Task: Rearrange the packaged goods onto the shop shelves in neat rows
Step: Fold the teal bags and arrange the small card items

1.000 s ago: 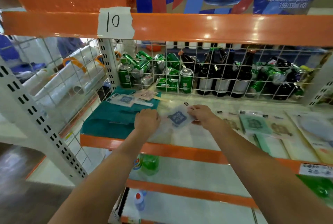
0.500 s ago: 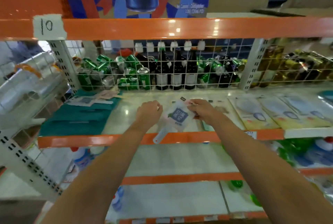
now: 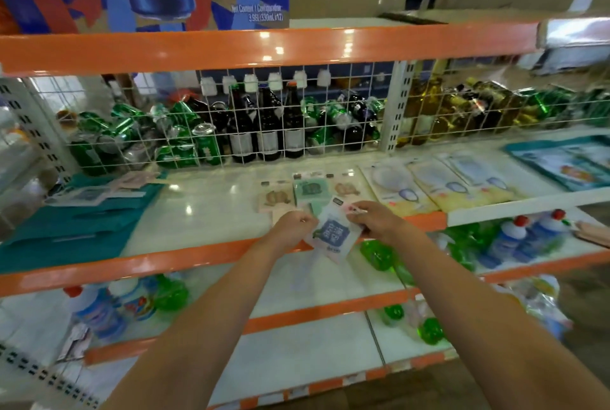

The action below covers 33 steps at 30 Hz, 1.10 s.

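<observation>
Left hand [image 3: 294, 227] and right hand [image 3: 373, 220] pinch one blue-printed packet [image 3: 333, 235]; three similar packets [image 3: 308, 190] lie on the shelf [image 3: 211, 211].

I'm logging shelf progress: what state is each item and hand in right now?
Blue-print packet: held above the shelf edge, tilted.
Left hand: pinching the packet's left side.
Right hand: pinching its top corner.
Green packet: lying flat in a row.
Brown bottles: upright behind the wire mesh.
Green cans: jumbled.

place: shop | orange shelves [image 3: 264, 46] | stocked bottles [image 3: 267, 125], cans [image 3: 204, 145]
</observation>
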Each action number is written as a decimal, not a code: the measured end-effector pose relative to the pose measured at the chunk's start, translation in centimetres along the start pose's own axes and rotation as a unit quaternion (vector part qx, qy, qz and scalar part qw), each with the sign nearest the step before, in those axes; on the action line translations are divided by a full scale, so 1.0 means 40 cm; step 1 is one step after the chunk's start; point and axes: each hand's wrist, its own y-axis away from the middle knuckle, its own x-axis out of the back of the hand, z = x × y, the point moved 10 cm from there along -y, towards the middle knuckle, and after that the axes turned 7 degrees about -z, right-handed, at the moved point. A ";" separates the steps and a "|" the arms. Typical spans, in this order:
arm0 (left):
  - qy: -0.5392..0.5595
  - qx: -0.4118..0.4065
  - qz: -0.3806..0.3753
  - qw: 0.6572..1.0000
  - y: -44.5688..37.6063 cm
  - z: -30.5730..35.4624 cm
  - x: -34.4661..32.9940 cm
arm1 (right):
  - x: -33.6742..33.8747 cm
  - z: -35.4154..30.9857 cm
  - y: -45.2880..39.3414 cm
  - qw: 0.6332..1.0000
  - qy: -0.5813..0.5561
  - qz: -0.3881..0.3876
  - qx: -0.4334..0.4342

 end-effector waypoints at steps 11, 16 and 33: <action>0.210 0.071 0.046 0.974 -0.015 -0.037 0.112 | 0.045 -0.055 -0.083 0.996 0.073 0.054 0.024; 0.214 0.083 0.112 0.967 -0.047 -0.085 0.228 | 0.026 -0.093 -0.151 0.979 0.159 0.122 0.050; 0.210 0.117 0.136 0.961 -0.215 -0.214 0.309 | 0.008 -0.144 -0.283 0.933 0.299 0.196 0.026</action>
